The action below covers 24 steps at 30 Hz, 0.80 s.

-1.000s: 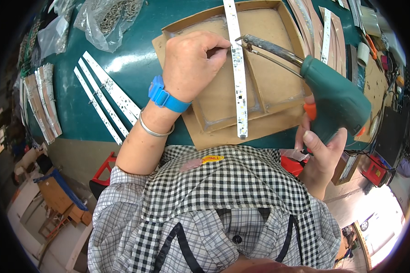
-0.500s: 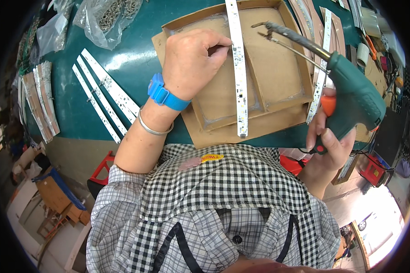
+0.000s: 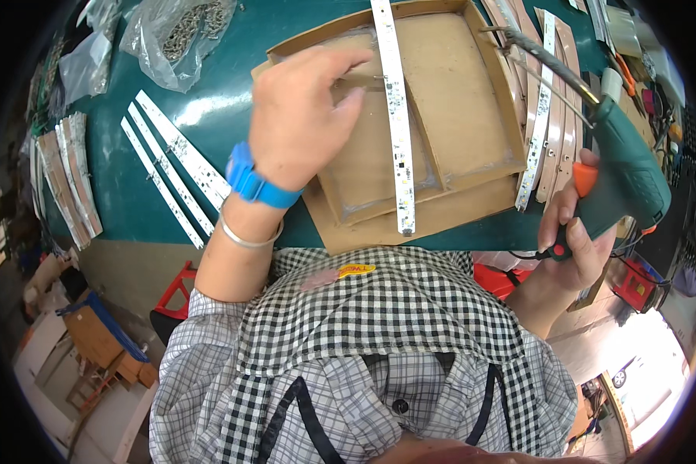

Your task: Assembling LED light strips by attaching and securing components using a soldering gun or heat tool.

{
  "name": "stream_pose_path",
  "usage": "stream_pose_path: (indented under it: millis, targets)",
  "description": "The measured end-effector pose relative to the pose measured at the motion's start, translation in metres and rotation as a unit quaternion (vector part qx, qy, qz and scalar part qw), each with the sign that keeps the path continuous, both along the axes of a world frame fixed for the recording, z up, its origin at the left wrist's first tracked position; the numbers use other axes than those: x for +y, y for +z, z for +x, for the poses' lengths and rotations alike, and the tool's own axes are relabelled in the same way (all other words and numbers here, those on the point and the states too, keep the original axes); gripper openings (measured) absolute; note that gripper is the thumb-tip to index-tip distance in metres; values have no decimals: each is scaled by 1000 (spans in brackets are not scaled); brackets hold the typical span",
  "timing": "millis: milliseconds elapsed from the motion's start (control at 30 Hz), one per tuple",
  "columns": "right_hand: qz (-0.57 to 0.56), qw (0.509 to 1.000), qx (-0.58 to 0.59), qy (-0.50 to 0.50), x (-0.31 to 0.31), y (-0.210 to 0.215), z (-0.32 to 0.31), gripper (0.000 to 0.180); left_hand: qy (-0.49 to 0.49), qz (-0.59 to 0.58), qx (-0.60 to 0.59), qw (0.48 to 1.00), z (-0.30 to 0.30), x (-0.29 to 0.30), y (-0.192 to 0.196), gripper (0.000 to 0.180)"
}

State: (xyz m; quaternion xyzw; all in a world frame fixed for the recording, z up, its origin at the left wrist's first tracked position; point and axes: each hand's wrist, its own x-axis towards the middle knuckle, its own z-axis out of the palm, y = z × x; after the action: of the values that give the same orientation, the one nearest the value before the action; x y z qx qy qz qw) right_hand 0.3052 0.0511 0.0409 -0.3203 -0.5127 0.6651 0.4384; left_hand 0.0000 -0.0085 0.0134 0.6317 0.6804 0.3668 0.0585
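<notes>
Left hand [image 3: 301, 108]: let go, thumb and index apart, nothing visible between them, hovering over the tray's left half. Half a second ago it was pinching at the strip's left edge; it's now backed off left. Right hand [image 3: 576, 232]: wrapped around the green soldering gun [image 3: 630, 166], off the near right corner of the cardboard tray [image 3: 472, 100]. Gun has swung right; tip was at the strip a second ago, now over the tray's far right rim. White circuit strip [image 3: 398, 131] lies across the tray, near end past its near rim. Small metal piece [image 3: 380, 76] sticks out of its left edge unheld, so I'd call that joint made; strength can't be judged. Loose strips [image 3: 179, 143] left of tray, bagged metal parts [image 3: 182, 35] beyond them.
</notes>
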Motion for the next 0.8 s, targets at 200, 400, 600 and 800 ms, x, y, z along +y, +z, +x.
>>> stream_pose_path:
  millis: [200, 400, 600, 800]
  targets:
    - [99, 982, -103, -126, 6, -1, 3, 68, -173, -23, 67, 982, 8, -25, 35, 35]
    - [138, 949, -205, -196, 5, -8, 1, 52, -339, -164, 109, 920, 33, -30, 43, 31]
    - [173, 905, -315, -229, 8, -19, -1, 40, -369, -178, 207, 888, 37, -18, 37, 27]
    - [295, 765, -529, -218, 11, -24, -19, 61, -356, -143, 269, 883, 39, -30, 63, 19]
